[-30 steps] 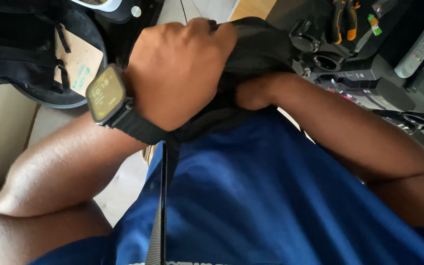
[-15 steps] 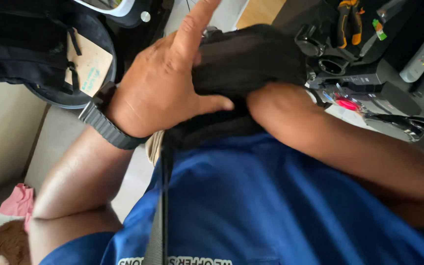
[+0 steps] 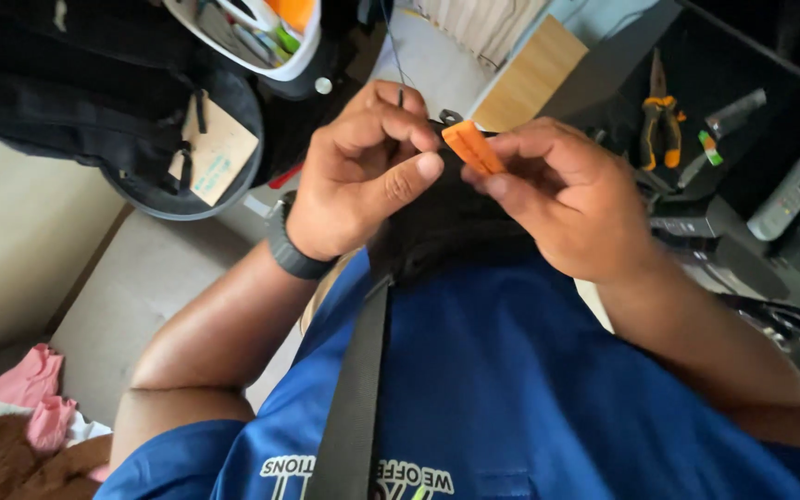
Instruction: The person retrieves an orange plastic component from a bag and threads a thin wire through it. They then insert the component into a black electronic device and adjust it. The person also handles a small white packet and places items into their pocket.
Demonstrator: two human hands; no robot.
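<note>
While both hands meet over a black bag (image 3: 446,231) held against a blue shirt (image 3: 530,389), the left hand (image 3: 363,181) pinches a thin dark cord (image 3: 393,56) between thumb and curled fingertips, and the cord runs off toward twelve o'clock. At three o'clock of that hand and almost touching it, the right hand (image 3: 567,199) pinches a small orange tab (image 3: 472,148) between thumb and forefinger, its other fingers folded under. That tab sits at the top edge of the bag, between the two hands, just below a small dark metal loop (image 3: 449,117). A black wrist strap (image 3: 293,250) circles the left wrist, and a grey webbing strap (image 3: 354,398) falls from the bag toward six o'clock across the shirt. Toward ten o'clock a black backpack (image 3: 67,102) with a tan card tag (image 3: 215,153) lies on a pale beige surface (image 3: 20,241); above it at eleven o'clock sits a white-rimmed container (image 3: 252,37) of small tools. Toward two o'clock a dark desk (image 3: 743,83) carries orange-handled pliers (image 3: 657,116) and a grey remote control (image 3: 793,190), with a light wooden panel (image 3: 534,83) beside it. At eight o'clock pink cloth (image 3: 30,389) and something brown and furry (image 3: 2,463) lie low on the floor.
</note>
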